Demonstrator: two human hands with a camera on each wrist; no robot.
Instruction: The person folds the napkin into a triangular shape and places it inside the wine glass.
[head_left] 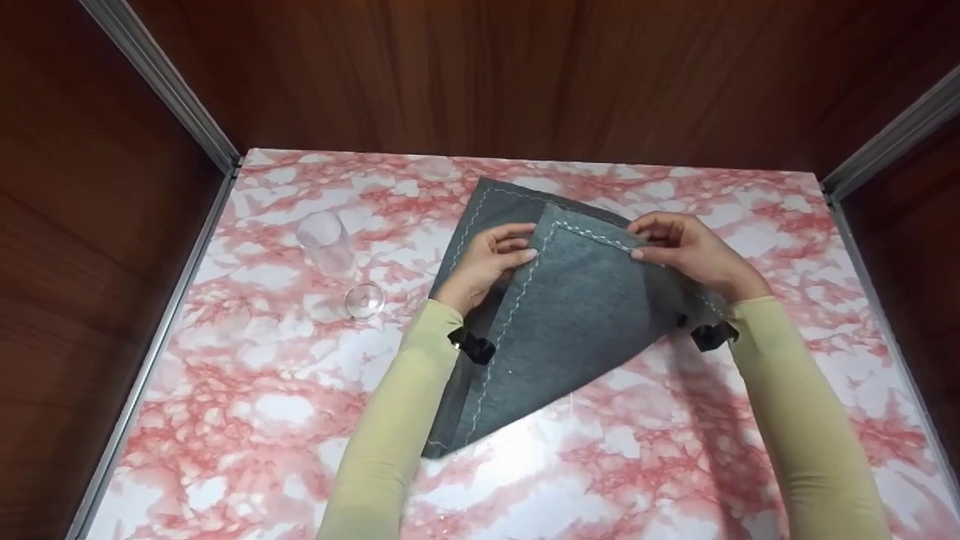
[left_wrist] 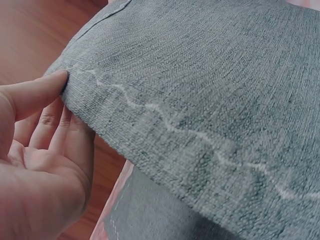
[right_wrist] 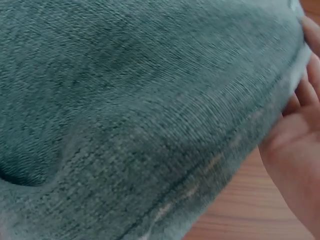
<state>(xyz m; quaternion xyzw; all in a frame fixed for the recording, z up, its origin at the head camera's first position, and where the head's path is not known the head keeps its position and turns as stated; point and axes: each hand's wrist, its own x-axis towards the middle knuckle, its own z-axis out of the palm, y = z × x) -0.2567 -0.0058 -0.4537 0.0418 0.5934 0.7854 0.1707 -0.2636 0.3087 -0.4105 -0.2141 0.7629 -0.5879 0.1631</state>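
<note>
A grey cloth [head_left: 577, 307] with white wavy stitching along its borders is folded over and raised off the table in the head view. My left hand [head_left: 491, 262] pinches its left edge near the top corner, thumb in front and fingers behind. On the upper edge, to the right, my right hand [head_left: 686, 247] pinches the same cloth between thumb and fingers. Close up in the left wrist view, the thumb of the left hand [left_wrist: 45, 145] presses on the stitched hem. The cloth [right_wrist: 150, 100] fills most of the right wrist view, with the right hand [right_wrist: 295, 145] at its edge.
A clear drinking glass [head_left: 327, 238] and a small round clear glass piece [head_left: 364, 301] stand to the left of the cloth. The table [head_left: 247, 420] has a red and white marbled top. Brown wood panels [head_left: 480, 82] with metal frame strips enclose its back and sides.
</note>
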